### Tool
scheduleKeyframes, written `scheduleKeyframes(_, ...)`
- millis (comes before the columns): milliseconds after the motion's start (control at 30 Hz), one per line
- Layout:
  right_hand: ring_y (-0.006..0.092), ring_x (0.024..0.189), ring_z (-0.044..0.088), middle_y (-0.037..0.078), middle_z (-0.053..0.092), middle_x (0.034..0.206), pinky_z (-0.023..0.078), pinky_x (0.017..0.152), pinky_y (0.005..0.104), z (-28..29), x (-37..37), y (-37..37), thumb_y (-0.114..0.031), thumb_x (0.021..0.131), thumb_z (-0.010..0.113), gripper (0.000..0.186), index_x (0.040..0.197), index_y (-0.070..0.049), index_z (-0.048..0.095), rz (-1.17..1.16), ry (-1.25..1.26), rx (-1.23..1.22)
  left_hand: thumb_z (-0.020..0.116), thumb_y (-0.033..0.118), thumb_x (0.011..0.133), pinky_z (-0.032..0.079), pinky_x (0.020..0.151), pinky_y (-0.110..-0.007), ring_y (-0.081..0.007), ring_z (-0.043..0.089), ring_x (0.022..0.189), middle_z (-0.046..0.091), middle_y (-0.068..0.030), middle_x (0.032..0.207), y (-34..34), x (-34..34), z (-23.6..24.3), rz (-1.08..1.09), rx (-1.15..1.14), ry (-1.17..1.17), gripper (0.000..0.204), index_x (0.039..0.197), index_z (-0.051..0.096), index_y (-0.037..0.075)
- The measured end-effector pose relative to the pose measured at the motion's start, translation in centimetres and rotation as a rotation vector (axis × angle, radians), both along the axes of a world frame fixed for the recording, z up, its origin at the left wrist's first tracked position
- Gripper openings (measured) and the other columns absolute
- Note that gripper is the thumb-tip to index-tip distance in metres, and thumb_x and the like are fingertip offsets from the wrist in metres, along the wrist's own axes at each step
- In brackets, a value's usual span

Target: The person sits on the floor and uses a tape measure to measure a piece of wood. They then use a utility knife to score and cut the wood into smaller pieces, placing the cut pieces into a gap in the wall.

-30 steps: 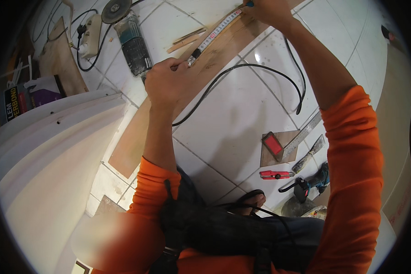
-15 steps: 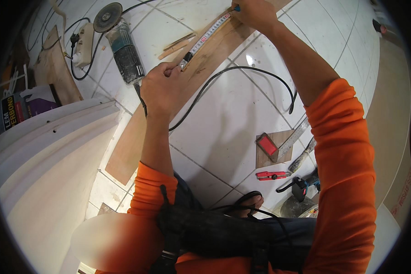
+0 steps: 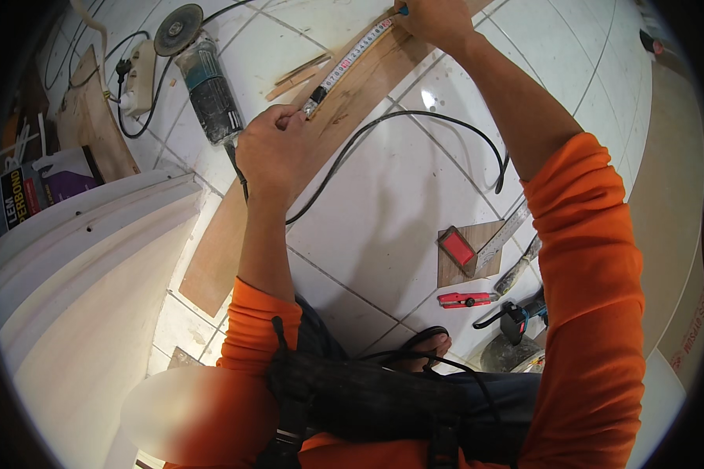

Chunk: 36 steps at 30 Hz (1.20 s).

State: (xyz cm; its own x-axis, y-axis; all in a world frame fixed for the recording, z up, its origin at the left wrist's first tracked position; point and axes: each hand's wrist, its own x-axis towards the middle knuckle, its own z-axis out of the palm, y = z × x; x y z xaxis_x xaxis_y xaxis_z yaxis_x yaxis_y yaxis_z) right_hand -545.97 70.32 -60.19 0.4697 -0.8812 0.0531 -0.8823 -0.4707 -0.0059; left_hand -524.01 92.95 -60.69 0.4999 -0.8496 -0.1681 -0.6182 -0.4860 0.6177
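Observation:
A pulled-out tape measure [image 3: 353, 61] with a white blade stretches along a brown wooden plank [image 3: 343, 116] on the floor. My left hand [image 3: 270, 156] is closed at the blade's near end, thumb and fingers pinching it against the plank. At the far end my right hand [image 3: 440, 25] grips the tape's case, of which only a bit of blue shows; the rest is hidden by the fingers. Left of the plank lies an angle grinder [image 3: 210, 94] with its disc toward the far side. Beside the blade rest thin wood strips [image 3: 299, 76].
A black cable [image 3: 422, 117] loops over the tiles. Right of my foot are a try square [image 3: 499, 242] on a wood offcut [image 3: 447, 273], a red utility knife [image 3: 465, 300] and a blue-black power tool [image 3: 515, 322]. A socket strip [image 3: 141, 78] and a white panel [image 3: 94, 234] stand left.
My left hand has shifted slightly left with the blade's end. The blade looks straighter than before. My right hand has stayed nearly in place.

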Motion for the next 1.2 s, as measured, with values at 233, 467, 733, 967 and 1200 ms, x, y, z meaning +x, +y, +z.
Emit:
scheduleKeyframes(233,0.0343,0.104,0.066,0.015,0.068,0.107,0.057,0.084,0.047,0.3,-0.2,0.6,-0.033,0.088,0.066,0.024,0.096,-0.013,0.076,0.003,-0.056,-0.012,0.078,0.029,0.087,0.054,0.072,-0.031,-0.0179,0.072,0.072,0.077,-0.0049,0.083,0.1,-0.2,0.3,0.014,-0.01,0.01,0.021,0.102,0.081,0.015)
scheduleKeyframes(467,0.0353,0.103,0.066,0.015,0.068,0.105,0.056,0.085,0.048,0.1,-0.4,0.5,-0.033,0.088,0.066,0.024,0.095,-0.012,0.076,0.017,-0.075,-0.022,0.077,0.029,0.089,0.053,0.071,-0.031,-0.0165,0.069,0.069,0.075,-0.0037,0.081,0.0,-0.3,0.6,0.019,0.033,0.035,0.019,0.102,0.082,0.015)
scheduleKeyframes(733,0.0359,0.105,0.065,0.016,0.067,0.107,0.056,0.087,0.0481,0.3,-0.4,0.7,-0.03,0.088,0.065,0.023,0.096,-0.011,0.076,0.002,-0.095,0.022,0.077,0.028,0.089,0.053,0.072,-0.029,-0.0154,0.069,0.072,0.076,-0.0045,0.083,0.0,-0.1,0.5,0.049,0.016,0.082,0.02,0.102,0.082,0.014)
scheduleKeyframes(967,0.0363,0.105,0.065,0.017,0.068,0.105,0.056,0.087,0.0485,0.5,-0.3,0.7,-0.03,0.088,0.066,0.022,0.095,-0.011,0.076,0.022,-0.117,0.018,0.076,0.025,0.088,0.053,0.07,-0.031,-0.0182,0.071,0.071,0.077,-0.0056,0.082,-0.1,0.5,-0.2,0.053,-0.01,0.141,0.017,0.097,0.081,0.012)
scheduleKeyframes(1200,0.0366,0.106,0.065,0.018,0.067,0.105,0.056,0.086,0.0489,0.5,-0.5,0.5,-0.03,0.089,0.066,0.022,0.095,-0.011,0.076,0.025,-0.078,0.035,0.078,0.027,0.089,0.053,0.071,-0.028,-0.0125,0.068,0.071,0.076,-0.0046,0.082,-0.2,0.3,-0.2,0.044,0.0,0.086,0.02,0.103,0.082,0.013)
